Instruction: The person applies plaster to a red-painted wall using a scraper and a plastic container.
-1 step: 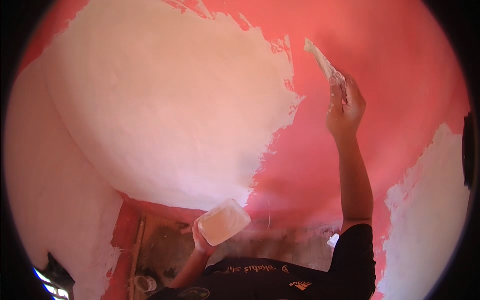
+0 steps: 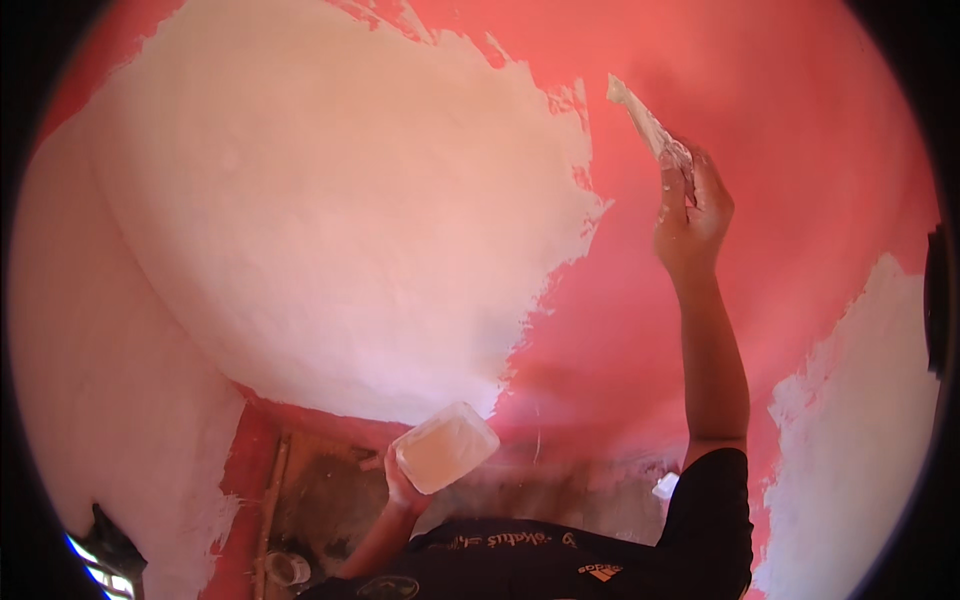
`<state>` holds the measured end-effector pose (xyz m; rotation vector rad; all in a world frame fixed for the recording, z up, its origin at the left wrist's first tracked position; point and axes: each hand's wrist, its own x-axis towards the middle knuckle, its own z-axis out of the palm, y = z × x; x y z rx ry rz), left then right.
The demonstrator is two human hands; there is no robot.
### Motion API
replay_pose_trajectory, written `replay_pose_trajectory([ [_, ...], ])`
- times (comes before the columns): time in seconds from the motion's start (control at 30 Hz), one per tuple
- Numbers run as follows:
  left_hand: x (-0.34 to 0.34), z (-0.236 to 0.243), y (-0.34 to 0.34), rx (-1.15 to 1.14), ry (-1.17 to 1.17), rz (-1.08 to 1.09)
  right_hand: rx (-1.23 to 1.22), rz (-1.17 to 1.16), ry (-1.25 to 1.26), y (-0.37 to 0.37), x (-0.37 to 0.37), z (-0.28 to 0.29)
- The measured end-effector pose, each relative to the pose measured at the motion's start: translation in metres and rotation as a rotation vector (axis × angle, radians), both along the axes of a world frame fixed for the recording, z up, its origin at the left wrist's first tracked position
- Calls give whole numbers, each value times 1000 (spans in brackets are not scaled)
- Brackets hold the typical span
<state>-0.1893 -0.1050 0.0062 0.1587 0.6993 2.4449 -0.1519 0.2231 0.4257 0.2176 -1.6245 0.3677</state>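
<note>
Head view: right hand (image 2: 693, 215) is raised in front of the red paint (image 2: 630, 320), fingers closed around the near end of a paste-smeared spreader (image 2: 640, 118). Grip sits low on it, probably to leave the far end free; that end points up-left, beside the ragged edge of the pale coat (image 2: 350, 220). Can't tell if it touches the wall. Left hand (image 2: 404, 490) has a rounded rectangular tub (image 2: 448, 450), low and near center. Hand wraps its left end; most fingers hidden, so can't tell their spread. Near the body, likely for easy carrying and reach. Round bucket (image 2: 288, 569) sits lower left, apart from both hands.
</note>
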Motion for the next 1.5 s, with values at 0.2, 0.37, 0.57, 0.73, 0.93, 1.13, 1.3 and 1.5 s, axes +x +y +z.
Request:
replay_pose_trajectory([
  [0.2, 8, 3, -6, -85, -122, 168, 116, 127, 16, -15, -33, 32],
  [0.37, 36, 9, -13, -61, -154, 249, 338, 153, 121, -24, -68, 42],
  [0.57, 52, -16, -32, -37, -240, 330, 681, -123, 263, -60, -99, 72],
  [0.73, 43, -47, -54, 71, -289, 356, 786, -183, 321, -100, -153, 93],
  [0.93, -2, -56, -103, 49, -314, 408, 739, -223, 311, -168, -236, 89],
  [1.13, -60, -44, -192, 47, -194, 447, 722, -375, 336, -231, -304, 126],
  [1.3, -104, -44, -237, 128, -202, 454, 783, -409, 378, -267, -346, 172],
  [1.5, -133, -36, -268, 45, -185, 339, 916, -480, 220, -229, -334, 171],
])
